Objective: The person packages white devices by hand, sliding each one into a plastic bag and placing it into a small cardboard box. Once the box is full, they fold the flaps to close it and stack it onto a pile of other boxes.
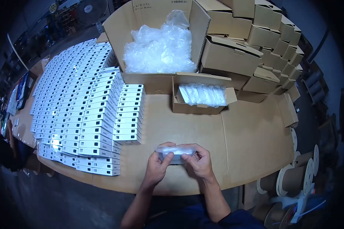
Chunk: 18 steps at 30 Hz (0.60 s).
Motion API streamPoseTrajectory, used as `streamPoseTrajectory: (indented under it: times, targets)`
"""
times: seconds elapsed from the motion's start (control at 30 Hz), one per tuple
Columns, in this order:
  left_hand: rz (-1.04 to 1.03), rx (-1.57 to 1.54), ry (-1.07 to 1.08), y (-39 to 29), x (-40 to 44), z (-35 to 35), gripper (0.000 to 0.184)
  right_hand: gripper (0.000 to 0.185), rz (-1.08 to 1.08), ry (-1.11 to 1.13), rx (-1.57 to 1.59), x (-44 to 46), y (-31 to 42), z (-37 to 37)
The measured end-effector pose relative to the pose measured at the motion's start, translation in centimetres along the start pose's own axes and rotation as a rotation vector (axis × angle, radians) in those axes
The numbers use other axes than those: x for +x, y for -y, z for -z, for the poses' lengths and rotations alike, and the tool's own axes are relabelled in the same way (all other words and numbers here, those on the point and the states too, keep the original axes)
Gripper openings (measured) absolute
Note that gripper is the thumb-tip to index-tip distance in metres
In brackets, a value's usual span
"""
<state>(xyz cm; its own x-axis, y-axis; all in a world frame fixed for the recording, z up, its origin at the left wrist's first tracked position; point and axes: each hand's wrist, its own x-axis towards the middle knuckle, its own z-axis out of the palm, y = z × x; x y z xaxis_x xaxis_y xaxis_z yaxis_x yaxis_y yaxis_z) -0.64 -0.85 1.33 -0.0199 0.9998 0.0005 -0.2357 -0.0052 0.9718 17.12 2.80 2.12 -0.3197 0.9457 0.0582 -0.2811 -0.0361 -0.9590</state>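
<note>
Between my two hands is a plastic-wrapped packet (pixel 176 152), held above the front middle of the table. My left hand (pixel 158 164) grips its left end, thumb on the near side. The right end is pinched by my right hand (pixel 200 162), with the fingers behind it. Beyond the hands stands an open small carton (pixel 197 109), which holds a row of several bubble-wrapped pieces (pixel 204 94). Stacks of white boxes with small black squares (pixel 91 114) rise to the left of my hands.
A large open carton (pixel 143 81) full of clear plastic bags (pixel 160 49) stands at the back of the table (pixel 179 129). Many brown cartons (pixel 233 57) are piled at the back right. Cable spools (pixel 296 177) sit beside the table at lower right.
</note>
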Motion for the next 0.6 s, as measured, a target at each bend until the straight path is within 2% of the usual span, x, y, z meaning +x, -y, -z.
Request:
streamPoseTrajectory:
  times: [0.1, 0.2, 0.33, 0.43, 0.47, 0.57, 0.6]
  targets:
    - [0.115, -0.242, -0.015, 1.0, -0.1, 0.4, 0.025, 0.020, -0.057, -0.016, -0.032, 0.0, 0.4, 0.4]
    - [0.085, -0.200, -0.042, 1.0, 0.3, 0.8, 0.021, 0.018, -0.015, -0.048, -0.110, 0.2, 0.0, 1.0]
    - [0.167, -0.210, -0.217, 0.4, 0.7, 0.8, 0.023, 0.015, 0.189, -0.271, 0.185, 1.2, -0.2, 2.0]
    - [0.163, -0.152, -0.274, 0.8, 1.1, 1.0, 0.029, 0.012, 0.360, -0.024, 0.070, 1.3, 1.4, 1.3]
    - [0.162, -0.158, -0.268, 1.1, 1.1, 1.0, 0.030, 0.020, 0.364, 0.044, -0.133, 1.3, 1.8, 1.3]
    - [0.135, -0.162, -0.238, 1.2, 1.3, 0.4, 0.033, 0.026, 0.196, 0.204, -0.467, 1.5, 2.4, 1.0]
    - [0.123, -0.160, -0.232, 1.3, 1.4, 0.2, 0.034, 0.030, 0.146, 0.173, -0.498, 1.4, 1.9, 1.3]
